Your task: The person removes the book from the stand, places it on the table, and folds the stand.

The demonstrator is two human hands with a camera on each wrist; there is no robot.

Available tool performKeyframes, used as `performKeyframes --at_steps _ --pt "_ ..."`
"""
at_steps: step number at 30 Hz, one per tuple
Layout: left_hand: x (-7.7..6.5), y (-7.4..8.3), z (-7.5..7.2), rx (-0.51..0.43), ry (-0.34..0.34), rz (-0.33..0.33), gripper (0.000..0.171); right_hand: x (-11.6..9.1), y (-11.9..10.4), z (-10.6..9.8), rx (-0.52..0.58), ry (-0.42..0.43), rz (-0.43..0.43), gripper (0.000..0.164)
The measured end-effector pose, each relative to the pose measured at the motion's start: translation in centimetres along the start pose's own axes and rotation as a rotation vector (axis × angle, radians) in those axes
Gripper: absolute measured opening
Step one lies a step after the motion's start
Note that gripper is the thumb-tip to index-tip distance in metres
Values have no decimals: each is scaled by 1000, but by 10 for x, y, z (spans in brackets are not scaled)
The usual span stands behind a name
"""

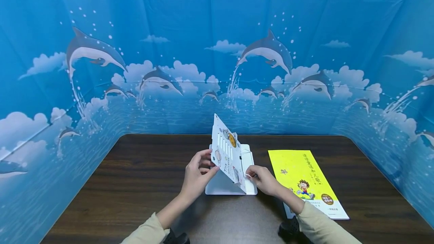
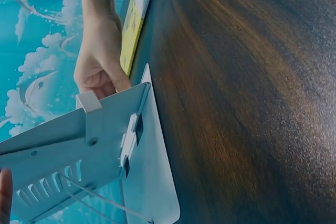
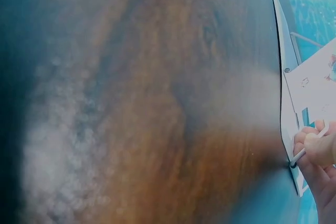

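A white metal book stand [image 1: 225, 157], printed with planets and "Tiny universe", is on the table with its panel tilted up from a flat base [image 1: 220, 186]. My left hand [image 1: 197, 172] grips the panel's left edge, thumb in front and fingers behind; just a fingertip [image 2: 4, 192] of it shows in the left wrist view. At the lower right of the stand, my right hand [image 1: 265, 181] pinches a thin white wire arm [image 3: 299, 157] between thumb and fingers. The panel's slotted back [image 2: 52, 166] and a wire brace [image 2: 105, 199] appear in the left wrist view.
A yellow and white book [image 1: 295, 165] lies flat to the right of the stand, partly under the right forearm. Behind the dark wooden table [image 1: 142, 183] hangs a blue dolphin-print curtain [image 1: 190, 29], which also runs along both sides.
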State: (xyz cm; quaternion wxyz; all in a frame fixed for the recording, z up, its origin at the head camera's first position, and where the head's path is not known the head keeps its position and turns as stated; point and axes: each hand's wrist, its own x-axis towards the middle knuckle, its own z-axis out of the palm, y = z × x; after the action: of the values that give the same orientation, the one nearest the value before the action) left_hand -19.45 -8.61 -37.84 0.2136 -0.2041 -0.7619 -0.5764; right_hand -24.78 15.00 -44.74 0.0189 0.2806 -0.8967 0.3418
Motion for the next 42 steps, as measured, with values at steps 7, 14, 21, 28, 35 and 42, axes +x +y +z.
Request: performKeyframes --at_steps 7,14,21,28,35,42 --pt "0 26 -1 13 -7 -19 43 0 1 0 1 18 20 18" --pt "0 28 -3 3 -15 -50 44 0 0 1 44 27 95 17" --pt "1 26 -5 12 -20 -54 44 1 0 1 110 27 159 19" --pt "4 23 -14 53 -81 -50 42 0 0 -3 116 54 153 21" --pt "6 -31 -23 88 -182 -152 43 -1 -7 -9 139 87 143 24" --pt "6 -67 -35 209 -256 -252 37 -6 -21 -6 210 99 105 33"
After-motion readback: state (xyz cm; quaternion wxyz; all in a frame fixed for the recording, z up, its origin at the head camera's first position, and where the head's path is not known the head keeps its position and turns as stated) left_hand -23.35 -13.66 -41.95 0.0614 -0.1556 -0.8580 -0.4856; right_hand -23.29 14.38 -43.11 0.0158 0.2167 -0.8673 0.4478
